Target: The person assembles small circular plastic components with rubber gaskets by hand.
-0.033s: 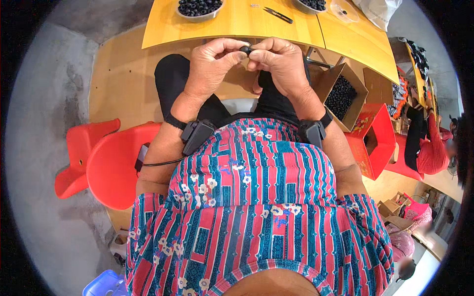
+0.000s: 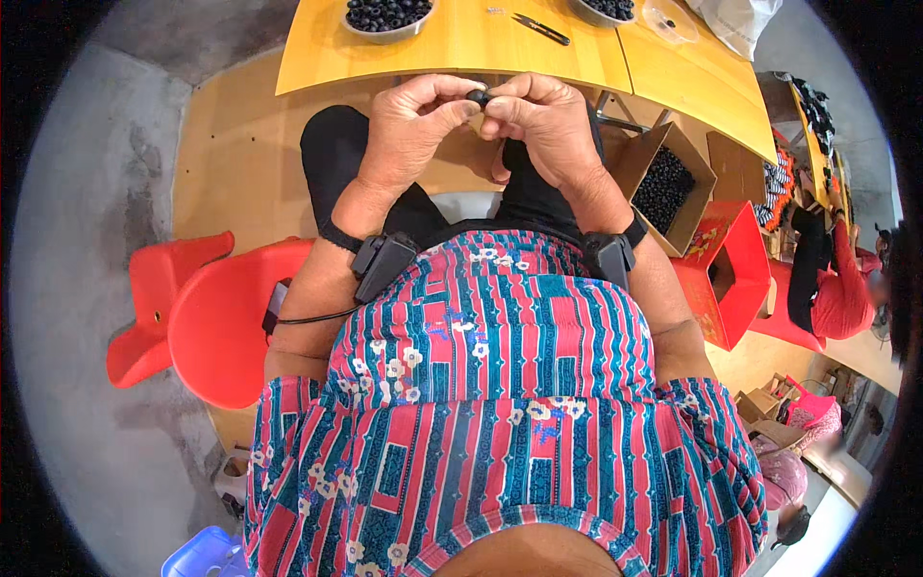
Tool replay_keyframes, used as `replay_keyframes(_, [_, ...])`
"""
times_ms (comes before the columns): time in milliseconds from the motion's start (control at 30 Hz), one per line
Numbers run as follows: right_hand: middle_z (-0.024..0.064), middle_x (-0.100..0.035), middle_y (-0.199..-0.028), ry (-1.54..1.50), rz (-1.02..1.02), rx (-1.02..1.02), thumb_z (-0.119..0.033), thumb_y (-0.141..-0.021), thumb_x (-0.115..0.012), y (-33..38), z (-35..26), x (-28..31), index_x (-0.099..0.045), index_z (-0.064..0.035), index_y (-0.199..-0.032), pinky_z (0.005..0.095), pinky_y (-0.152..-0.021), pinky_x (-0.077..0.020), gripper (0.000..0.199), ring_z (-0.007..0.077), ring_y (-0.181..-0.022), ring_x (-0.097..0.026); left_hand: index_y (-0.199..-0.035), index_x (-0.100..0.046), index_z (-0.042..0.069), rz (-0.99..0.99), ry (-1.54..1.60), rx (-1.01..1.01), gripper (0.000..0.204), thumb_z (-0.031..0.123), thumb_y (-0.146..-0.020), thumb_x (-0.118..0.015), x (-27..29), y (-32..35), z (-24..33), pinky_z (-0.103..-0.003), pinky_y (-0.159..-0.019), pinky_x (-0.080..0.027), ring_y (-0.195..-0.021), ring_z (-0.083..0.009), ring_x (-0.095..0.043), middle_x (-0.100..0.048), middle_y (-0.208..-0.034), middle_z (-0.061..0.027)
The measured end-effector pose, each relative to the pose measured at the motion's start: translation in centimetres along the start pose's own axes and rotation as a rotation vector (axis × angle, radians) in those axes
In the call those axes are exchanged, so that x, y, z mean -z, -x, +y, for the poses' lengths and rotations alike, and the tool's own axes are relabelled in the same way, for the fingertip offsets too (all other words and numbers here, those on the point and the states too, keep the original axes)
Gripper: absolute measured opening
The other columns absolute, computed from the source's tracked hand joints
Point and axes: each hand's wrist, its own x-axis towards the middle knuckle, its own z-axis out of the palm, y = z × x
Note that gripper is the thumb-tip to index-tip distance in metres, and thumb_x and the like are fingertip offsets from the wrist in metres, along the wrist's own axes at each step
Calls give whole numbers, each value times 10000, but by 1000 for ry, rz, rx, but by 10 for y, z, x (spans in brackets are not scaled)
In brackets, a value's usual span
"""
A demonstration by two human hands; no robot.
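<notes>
Seen from above, left to right: a red plastic chair [image 2: 221, 327] on the grey concrete floor [image 2: 77, 288], then the left hand [image 2: 409, 130] raised over the lap, thumb and fingertips closed in a pinch on one side of a small black ring-shaped part [image 2: 478, 95]. Directly against it, the right hand [image 2: 546, 120], fingers curled and pinching the same part from the other side, both hands touching at the fingertips just below the edge of the yellow table [image 2: 461, 43]. On the table, a metal bowl of similar black pieces [image 2: 387, 16] and a slim dark tool [image 2: 540, 29]. Farther right, an open cardboard box [image 2: 665, 188] full of the same black pieces beside a red box [image 2: 726, 274]. Judging by its look, a light, fairly stiff, smooth little piece, easy to drop, best gripped at the rim between thumb and forefinger. Too small and too covered by fingertips to tell its long axis or which way it points.
</notes>
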Motion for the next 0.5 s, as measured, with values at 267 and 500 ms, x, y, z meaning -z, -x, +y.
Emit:
replay_keyframes(267, [81,-619,-779,-347,-177,-185,-79,-825,-616,-3,12,8,-580,13,-889,268,-627,-550,118,155,-644,-622,-948,-650,9,-23,7,-17,158,29,-792,-637,0,0,-1,-196,-667,-474,-721,-69,-567,-635,-828,-10])
replay_keyframes(500, [72,-615,-816,-368,-249,-290,-169,-836,-622,-1,11,12,-592,7,-928,272,-646,-552,200,140,-685,-615,-927,-655,26,1,-13,-78,143,37,-785,-648,-4,2,0,-201,-726,-440,-790,-70,-542,-598,-857,2])
